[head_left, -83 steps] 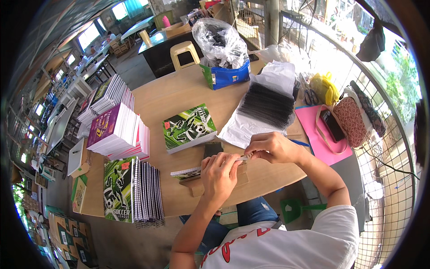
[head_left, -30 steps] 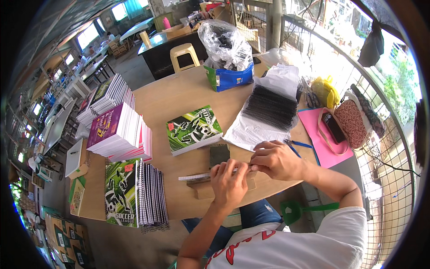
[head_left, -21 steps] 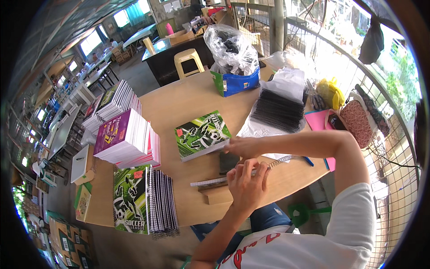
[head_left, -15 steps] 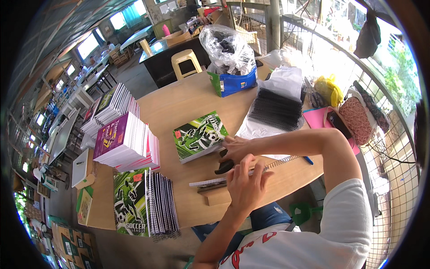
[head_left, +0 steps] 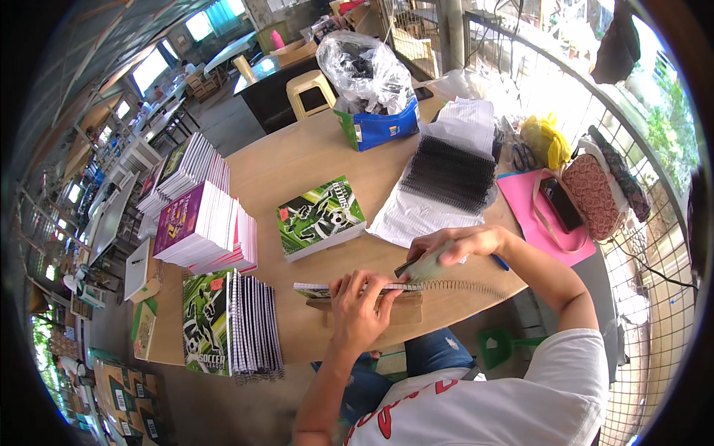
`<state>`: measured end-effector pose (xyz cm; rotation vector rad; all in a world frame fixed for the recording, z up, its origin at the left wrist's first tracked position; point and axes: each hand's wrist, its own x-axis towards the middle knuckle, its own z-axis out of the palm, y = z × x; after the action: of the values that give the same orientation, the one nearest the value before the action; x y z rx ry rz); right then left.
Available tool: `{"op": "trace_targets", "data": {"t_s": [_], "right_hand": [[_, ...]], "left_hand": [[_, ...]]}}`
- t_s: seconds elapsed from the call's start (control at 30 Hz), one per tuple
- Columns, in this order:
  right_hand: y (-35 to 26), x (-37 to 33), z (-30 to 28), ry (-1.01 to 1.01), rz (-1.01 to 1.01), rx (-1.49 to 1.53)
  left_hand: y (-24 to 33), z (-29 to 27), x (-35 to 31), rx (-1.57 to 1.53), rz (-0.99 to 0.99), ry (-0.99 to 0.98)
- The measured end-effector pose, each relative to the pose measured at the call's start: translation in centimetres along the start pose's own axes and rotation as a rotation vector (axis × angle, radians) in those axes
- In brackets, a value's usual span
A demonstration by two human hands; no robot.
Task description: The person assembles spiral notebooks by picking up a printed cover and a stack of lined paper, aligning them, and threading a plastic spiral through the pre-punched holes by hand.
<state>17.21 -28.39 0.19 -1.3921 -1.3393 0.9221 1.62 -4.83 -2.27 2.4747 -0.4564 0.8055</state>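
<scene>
My left hand (head_left: 361,305) pinches the edge of a thin notebook (head_left: 316,290), which stands on edge against a small wooden stand (head_left: 407,308) at the table's front. A long dark spiral coil (head_left: 465,285) runs out from the notebook's right end. Just above that end, my right hand (head_left: 468,244) is wrapped round a grey-green hand tool (head_left: 425,266) with a dark part; motion blurs it, so its exact kind cannot be made out. Behind my hands lies a stack of green soccer-cover notebooks (head_left: 321,217). Coil-bound notebooks (head_left: 253,327) with the same cover lean in a row at left.
Tall stacks of purple-cover books (head_left: 195,223) stand at the left. Black coils (head_left: 450,172) lie on white wrapping at right, near a pink folder (head_left: 524,215), a patterned pouch (head_left: 591,195) and a yellow bag (head_left: 547,141). A blue box (head_left: 383,128) holding a plastic bag stands behind.
My right hand has gone from beside the notebook stack to the coil end, lifting the hand tool off the table. My left hand has shifted left onto the notebook's edge.
</scene>
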Motion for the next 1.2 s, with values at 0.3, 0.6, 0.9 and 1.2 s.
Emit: {"op": "trace_targets", "data": {"t_s": [0.3, 0.6, 0.9, 1.2], "right_hand": [[-0.6, 1.5, 0.4, 0.088, 0.409, -0.761], [0.9, 2.1, 0.0, 0.207, 0.160, -0.181], [0.3, 3.8, 1.5, 0.147, 0.267, -0.430], [0.9, 5.2, 1.0, 0.164, 0.393, -0.704]], "left_hand": [[-0.2, 0.1, -0.1, -0.029, 0.019, 0.021], [-0.6, 0.2, -0.2, -0.105, -0.012, 0.079], [-1.5, -0.3, -1.1, 0.039, -0.041, 0.154], [-3.9, -2.8, -1.3, 0.083, -0.197, 0.236]]}}
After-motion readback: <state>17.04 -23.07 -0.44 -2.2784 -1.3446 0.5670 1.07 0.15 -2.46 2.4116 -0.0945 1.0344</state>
